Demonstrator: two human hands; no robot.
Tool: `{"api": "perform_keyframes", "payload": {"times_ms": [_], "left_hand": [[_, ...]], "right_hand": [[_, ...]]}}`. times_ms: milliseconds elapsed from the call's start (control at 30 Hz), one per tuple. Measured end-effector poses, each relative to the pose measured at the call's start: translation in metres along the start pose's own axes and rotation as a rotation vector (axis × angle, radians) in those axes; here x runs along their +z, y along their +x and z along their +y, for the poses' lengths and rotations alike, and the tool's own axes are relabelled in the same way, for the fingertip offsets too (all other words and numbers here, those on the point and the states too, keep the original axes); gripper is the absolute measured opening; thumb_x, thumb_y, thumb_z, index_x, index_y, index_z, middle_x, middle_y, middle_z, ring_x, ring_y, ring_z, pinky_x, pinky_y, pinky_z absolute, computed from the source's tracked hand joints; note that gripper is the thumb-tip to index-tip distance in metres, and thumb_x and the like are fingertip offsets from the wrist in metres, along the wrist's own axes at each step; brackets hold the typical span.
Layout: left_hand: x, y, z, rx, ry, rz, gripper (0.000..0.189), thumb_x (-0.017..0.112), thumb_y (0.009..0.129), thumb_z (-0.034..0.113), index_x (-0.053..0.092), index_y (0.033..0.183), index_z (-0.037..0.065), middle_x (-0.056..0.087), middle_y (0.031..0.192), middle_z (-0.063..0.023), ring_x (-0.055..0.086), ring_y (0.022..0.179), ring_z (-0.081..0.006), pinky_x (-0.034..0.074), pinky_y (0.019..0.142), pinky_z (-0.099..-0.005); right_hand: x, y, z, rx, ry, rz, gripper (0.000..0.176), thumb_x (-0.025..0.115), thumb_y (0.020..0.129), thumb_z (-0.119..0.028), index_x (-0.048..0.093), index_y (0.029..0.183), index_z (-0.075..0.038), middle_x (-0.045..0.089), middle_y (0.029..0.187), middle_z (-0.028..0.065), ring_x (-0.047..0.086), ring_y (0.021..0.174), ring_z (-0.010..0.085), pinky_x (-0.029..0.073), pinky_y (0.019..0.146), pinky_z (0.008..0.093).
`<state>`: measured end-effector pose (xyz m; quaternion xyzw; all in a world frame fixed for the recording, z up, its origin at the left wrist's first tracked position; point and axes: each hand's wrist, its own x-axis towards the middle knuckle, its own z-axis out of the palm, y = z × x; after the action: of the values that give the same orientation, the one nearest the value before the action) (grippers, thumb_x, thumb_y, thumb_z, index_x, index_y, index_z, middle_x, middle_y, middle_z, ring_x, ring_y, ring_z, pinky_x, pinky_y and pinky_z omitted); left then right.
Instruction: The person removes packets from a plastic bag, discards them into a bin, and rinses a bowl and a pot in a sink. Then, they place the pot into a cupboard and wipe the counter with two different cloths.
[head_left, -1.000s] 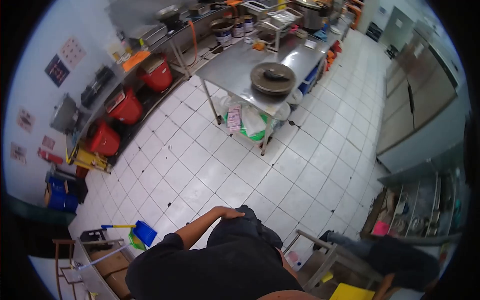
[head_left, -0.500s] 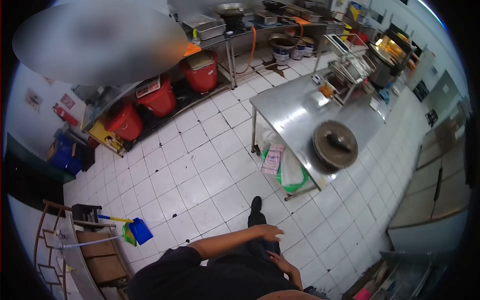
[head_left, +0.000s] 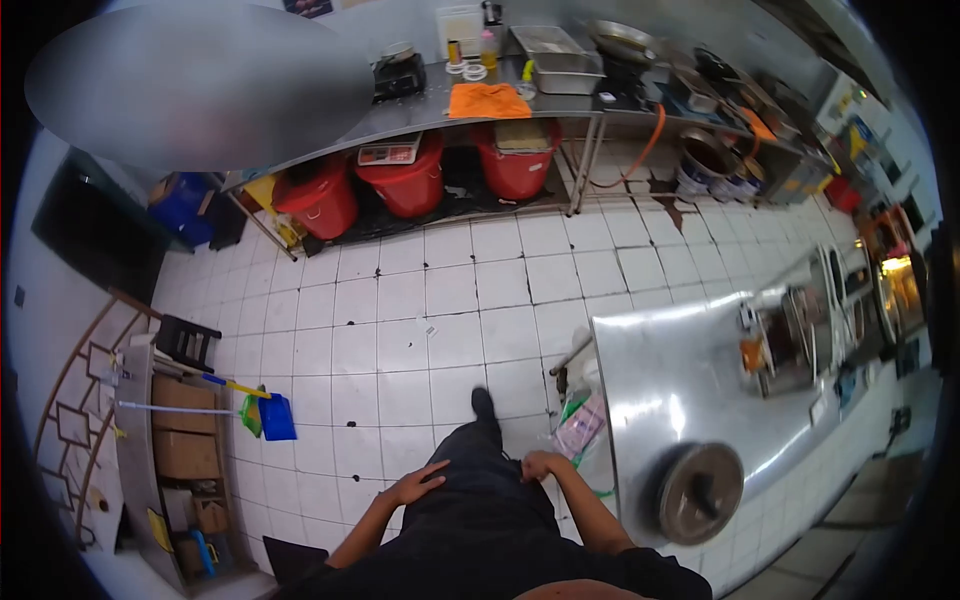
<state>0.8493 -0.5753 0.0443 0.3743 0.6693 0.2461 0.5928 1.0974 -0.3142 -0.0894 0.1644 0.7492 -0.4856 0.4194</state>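
My left hand (head_left: pixel 418 483) is over the left side of my dark trousers (head_left: pixel 470 465), its fingers stretched out and nothing held. On the other side, my right hand (head_left: pixel 543 465) is closed, with its fingers curled in beside my right thigh. Whether it pinches cloth or anything small is hidden. One black shoe (head_left: pixel 483 404) shows ahead on the white tiles. To the right of that hand stands a steel table (head_left: pixel 650 385) bearing a round lidded pot (head_left: pixel 700 493). A pink and white bag (head_left: pixel 580 425) is below its near edge.
Red bins (head_left: pixel 515 170) stand under the steel counter (head_left: pixel 400 115) ahead, which holds an orange cloth (head_left: pixel 488 100), trays and a wok (head_left: pixel 622 42). At left are a blue dustpan (head_left: pixel 277 416), a black stool (head_left: pixel 188 343) and a shelf with cardboard boxes (head_left: pixel 186 438).
My view has swung left, so the counter and table appear farther right. My hands have moved apart to either side of my trousers, and the right one has closed.
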Motion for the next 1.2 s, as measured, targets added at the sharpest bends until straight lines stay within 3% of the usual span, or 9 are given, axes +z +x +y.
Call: {"api": "perform_keyframes", "payload": {"times_ms": [167,233,300,333,533,600,833,1100,1200], "left_hand": [[-0.043,0.081,0.015,-0.054,-0.305,0.451,0.038,0.060,0.093,0.029,0.060,0.127,0.012,0.060,0.126,-0.0148,0.056,0.117,-0.0241,0.043,0.099,-0.0327],[-0.103,0.137,0.015,-0.018,-0.494,0.538,0.038,0.058,0.094,0.024,0.057,0.129,0.008,0.068,0.103,-0.0161,0.066,0.087,-0.0204,0.052,0.077,-0.0320],[-0.155,0.162,0.046,-0.033,-0.582,0.545,0.038,0.056,0.094,0.020,0.053,0.130,0.007,0.071,0.086,-0.0130,0.064,0.063,-0.0170,0.052,0.061,-0.0306],[-0.201,0.181,0.086,-0.033,-0.610,0.521,0.038,0.055,0.095,0.019,0.052,0.131,0.008,0.071,0.078,-0.0111,0.060,0.053,-0.0154,0.051,0.054,-0.0300],[-0.347,0.318,0.141,0.010,-0.308,0.699,0.043,0.058,0.092,0.024,0.051,0.132,0.009,0.067,0.100,-0.0153,0.065,0.071,-0.0175,0.051,0.066,-0.0296],[-0.383,0.370,0.149,0.062,-0.155,0.680,0.042,0.058,0.093,0.027,0.052,0.131,0.010,0.067,0.097,-0.0145,0.065,0.079,-0.0193,0.052,0.072,-0.0318],[-0.511,0.542,0.284,0.099,-0.162,0.436,0.039,0.054,0.096,0.025,0.053,0.130,0.007,0.064,0.095,-0.0088,0.063,0.084,-0.0153,0.050,0.076,-0.0302],[-0.722,0.727,0.402,0.234,0.053,0.652,0.037,0.058,0.091,0.023,0.056,0.122,0.004,0.068,0.094,-0.0150,0.066,0.085,-0.0288,0.050,0.080,-0.0343],[-0.780,0.734,0.449,0.150,0.083,0.752,0.034,0.056,0.092,0.020,0.056,0.123,0.007,0.067,0.088,-0.0120,0.065,0.079,-0.0233,0.050,0.074,-0.0330]], "right_hand": [[-0.192,0.071,-0.029,-0.148,-0.193,0.262,0.018,0.067,0.082,-0.025,0.070,0.078,-0.008,0.066,0.064,0.0097,0.065,0.062,0.0244,0.050,0.065,0.0381],[-0.274,0.088,-0.037,-0.140,0.099,0.351,0.014,0.064,0.079,-0.018,0.066,0.085,-0.005,0.068,0.080,0.0146,0.065,0.082,0.0346,0.050,0.078,0.0450],[-0.324,0.095,-0.035,-0.422,-0.011,0.683,0.023,0.059,0.081,-0.016,0.064,0.102,-0.008,0.066,0.097,0.0176,0.061,0.100,0.0360,0.047,0.087,0.0453],[-0.360,0.094,-0.039,-0.228,-0.066,0.573,0.030,0.056,0.082,-0.011,0.060,0.112,-0.012,0.063,0.110,0.0174,0.057,0.107,0.0360,0.046,0.091,0.0442],[-0.543,0.080,-0.047,-0.367,0.231,0.566,0.024,0.057,0.091,-0.020,0.060,0.111,-0.007,0.066,0.107,0.0119,0.064,0.100,0.0265,0.050,0.085,0.0356],[-0.587,0.089,-0.020,-0.357,0.262,0.608,0.021,0.057,0.092,-0.015,0.060,0.109,-0.002,0.064,0.091,0.0065,0.060,0.079,0.0133,0.052,0.074,0.0303],[-0.732,0.132,0.055,-0.204,0.320,0.648,0.020,0.056,0.094,-0.019,0.062,0.106,-0.005,0.066,0.088,0.0073,0.063,0.081,0.0171,0.051,0.076,0.0312],[-0.955,0.139,0.021,-0.317,0.371,0.780,0.016,0.052,0.095,-0.010,0.062,0.106,-0.003,0.068,0.095,0.0090,0.066,0.081,0.0174,0.054,0.073,0.0300],[-1.026,0.147,-0.003,-0.394,0.482,0.819,0.016,0.048,0.093,-0.002,0.062,0.101,-0.002,0.068,0.093,0.0083,0.066,0.080,0.0156,0.054,0.072,0.0279]]}}
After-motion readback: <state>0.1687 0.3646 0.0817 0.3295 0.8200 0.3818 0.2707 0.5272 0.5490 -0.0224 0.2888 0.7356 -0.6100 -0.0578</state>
